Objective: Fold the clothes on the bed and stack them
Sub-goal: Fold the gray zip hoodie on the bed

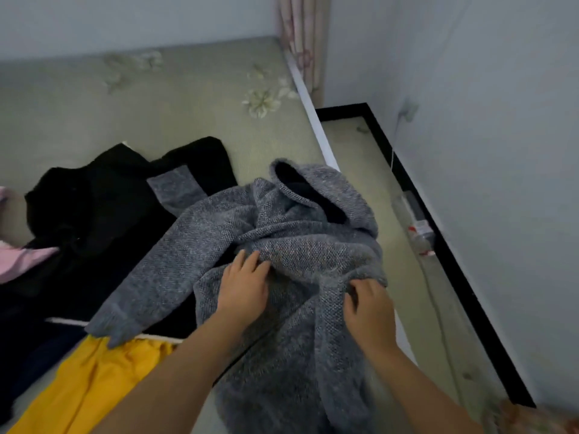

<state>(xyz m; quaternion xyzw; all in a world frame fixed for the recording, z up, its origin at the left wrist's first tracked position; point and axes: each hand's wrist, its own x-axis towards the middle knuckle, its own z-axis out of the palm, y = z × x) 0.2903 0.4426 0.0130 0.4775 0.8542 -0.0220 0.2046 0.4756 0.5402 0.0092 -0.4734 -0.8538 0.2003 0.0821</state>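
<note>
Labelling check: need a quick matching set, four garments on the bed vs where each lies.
Things:
1. grey hooded sweater
2. black garment
3. yellow garment
4. pink garment

Places:
A. far left edge of view
B. near bed edge, bottom left
C. under both hands, by the bed's right edge
D. middle left, partly under a grey sleeve

Pairs: 1-C, 2-D, 3-B, 4-A
</note>
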